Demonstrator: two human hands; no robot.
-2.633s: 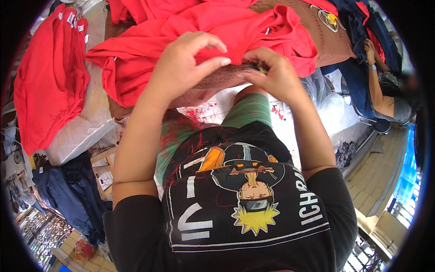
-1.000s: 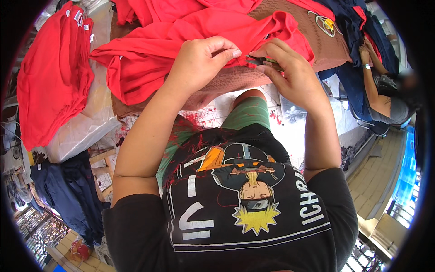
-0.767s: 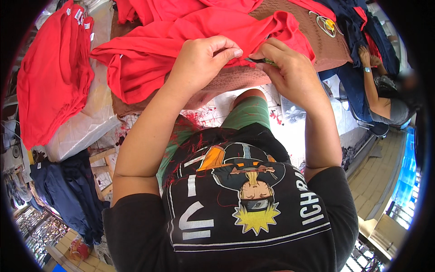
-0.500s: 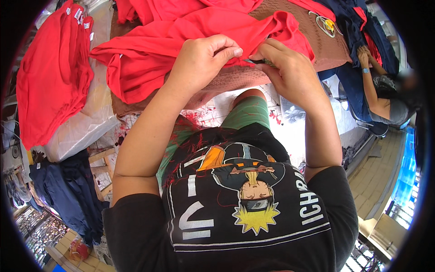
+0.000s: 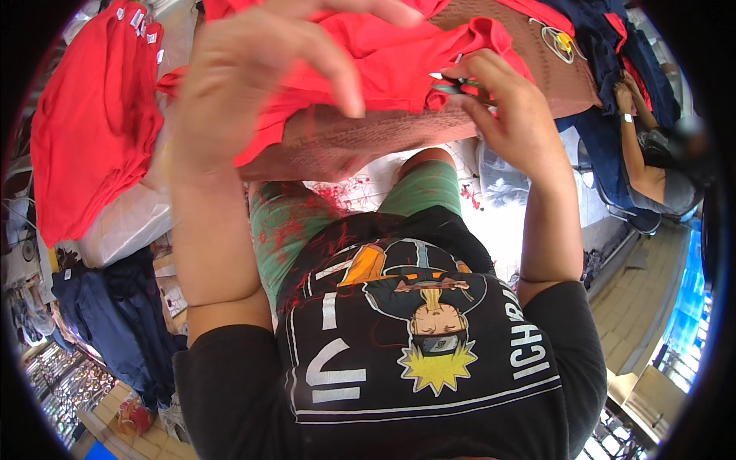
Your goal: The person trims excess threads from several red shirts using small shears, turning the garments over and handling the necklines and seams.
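A red garment lies in folds over the table in front of me. My left hand is raised over its left part, blurred, with thumb and fingers spread and nothing visible in the grasp. My right hand stays at the garment's near right edge, its fingers curled round small thread snips. The blade end of the snips points left, close to the red cloth; the handles are mostly hidden by my fingers. Whether those fingers also pinch the cloth, I cannot tell.
A brown textured cloth covers the table. Stacked red garments lie at left, dark blue ones below. A yellow-and-white cord bundle sits at far right. Red threads litter my lap. At right, another person's hands handle dark cloth.
My left hand has let go of the garment's edge and swung up and left, its fingers spreading. The right hand has shifted slightly right, still with the snips.
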